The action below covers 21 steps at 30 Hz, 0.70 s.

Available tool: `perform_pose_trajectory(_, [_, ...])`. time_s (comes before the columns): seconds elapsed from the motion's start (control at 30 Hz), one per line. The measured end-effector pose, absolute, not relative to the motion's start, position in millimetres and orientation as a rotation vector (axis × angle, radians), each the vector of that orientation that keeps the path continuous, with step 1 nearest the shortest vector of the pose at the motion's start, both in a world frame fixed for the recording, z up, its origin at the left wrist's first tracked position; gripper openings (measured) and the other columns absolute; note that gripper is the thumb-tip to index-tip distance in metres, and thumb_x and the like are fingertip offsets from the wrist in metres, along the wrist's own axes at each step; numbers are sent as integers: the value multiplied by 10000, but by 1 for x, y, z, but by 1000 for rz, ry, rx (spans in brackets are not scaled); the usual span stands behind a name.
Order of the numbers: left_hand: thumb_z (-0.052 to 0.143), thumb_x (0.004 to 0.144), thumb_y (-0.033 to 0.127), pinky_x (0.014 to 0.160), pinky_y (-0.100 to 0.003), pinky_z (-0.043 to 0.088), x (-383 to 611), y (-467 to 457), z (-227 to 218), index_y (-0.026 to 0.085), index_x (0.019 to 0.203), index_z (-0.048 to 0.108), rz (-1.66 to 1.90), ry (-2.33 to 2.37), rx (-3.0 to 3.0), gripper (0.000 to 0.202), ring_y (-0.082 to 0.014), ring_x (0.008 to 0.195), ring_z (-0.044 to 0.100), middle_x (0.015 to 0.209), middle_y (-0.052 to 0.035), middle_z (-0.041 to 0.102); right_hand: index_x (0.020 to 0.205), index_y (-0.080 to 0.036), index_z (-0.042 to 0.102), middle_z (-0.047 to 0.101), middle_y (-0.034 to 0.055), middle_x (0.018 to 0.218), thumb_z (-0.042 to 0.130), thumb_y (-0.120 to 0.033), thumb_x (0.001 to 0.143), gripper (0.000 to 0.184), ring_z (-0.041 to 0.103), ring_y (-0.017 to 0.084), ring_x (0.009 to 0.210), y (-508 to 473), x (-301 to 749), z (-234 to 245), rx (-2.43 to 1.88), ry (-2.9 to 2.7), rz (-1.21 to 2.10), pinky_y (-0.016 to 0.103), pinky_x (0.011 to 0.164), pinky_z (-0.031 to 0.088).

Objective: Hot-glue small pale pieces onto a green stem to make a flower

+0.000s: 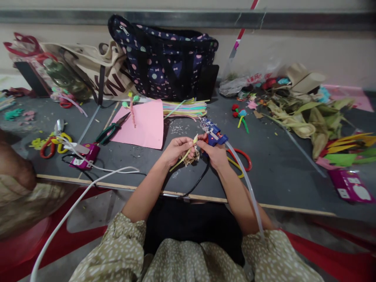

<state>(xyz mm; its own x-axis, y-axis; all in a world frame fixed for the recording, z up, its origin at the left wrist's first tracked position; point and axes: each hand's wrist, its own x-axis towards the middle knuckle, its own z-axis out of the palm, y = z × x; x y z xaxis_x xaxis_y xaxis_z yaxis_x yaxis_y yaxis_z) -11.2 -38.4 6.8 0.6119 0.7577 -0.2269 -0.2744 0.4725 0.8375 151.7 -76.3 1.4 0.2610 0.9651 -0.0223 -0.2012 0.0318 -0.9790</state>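
My left hand point(179, 152) pinches a thin yellow-green pipe cleaner point(182, 161) that slants down to the left. A small pale yellow bud-like piece point(195, 139) tops it, between the fingertips of both hands. My right hand point(216, 154) is closed around a blue glue gun point(216, 135), its thumb and fingertips beside the bud. A long translucent glue stick point(249, 188) trails from the back of the gun over my right forearm. Just below my fingers lies a bunch of short beige pieces point(192, 158), partly hidden. Red-and-yellow-handled scissors point(246, 159) rest behind my right wrist.
Pink paper point(143, 125), green-handled pliers point(110, 131) and a pipe-cleaner bundle point(185, 108) lie ahead. Dried husks point(305, 121) are at right; bags point(167, 62) stand behind. White cable point(79, 199) crosses the table edge at left, near another person's arm point(17, 164).
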Motion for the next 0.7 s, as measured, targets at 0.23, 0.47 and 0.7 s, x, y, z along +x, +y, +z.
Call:
perform_pose_trajectory(0.23, [827,732,396,550,-217,539,-9,-39,5,111,853,649,684,626,851,357,-107,535,640,688,-33,691,841,-225,672,714,-12,866,843,-375,654,294,637,143,749,-76,152,-3,-1193,-902,1055,292,705,515])
perform_pose_trajectory(0.47, [857,684,372,539,-200,523,-9,-34,4,131,791,650,855,691,769,335,-98,521,622,643,-14,675,820,-222,666,698,5,805,710,-554,796,336,537,106,544,-79,152,-3,-1220,-995,966,268,522,465])
perform_pose_trajectory(0.7, [857,665,345,511,-193,494,-15,-25,3,140,785,660,1058,744,668,308,-81,505,587,635,4,659,819,-221,706,687,30,726,626,-620,852,409,607,149,604,-91,154,-10,-1293,-1244,961,289,602,504])
